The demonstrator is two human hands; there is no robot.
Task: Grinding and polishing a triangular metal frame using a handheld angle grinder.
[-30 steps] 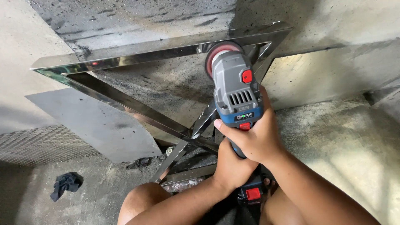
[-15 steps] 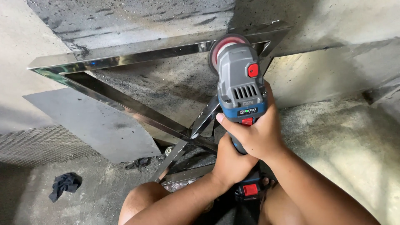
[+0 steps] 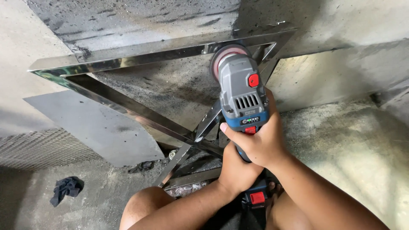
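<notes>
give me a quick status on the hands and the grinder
Right hand and left hand both clamped on angle grinder. Disc at shiny metal frame. Nothing in the way.

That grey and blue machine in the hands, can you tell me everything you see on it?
The angle grinder has a grey body, a blue band, red buttons, cooling slots and a round reddish disc at its far end. Its disc meets the shiny metal frame. The right hand grips its middle, the left hand its lower handle, near a battery with a red tab.
</notes>
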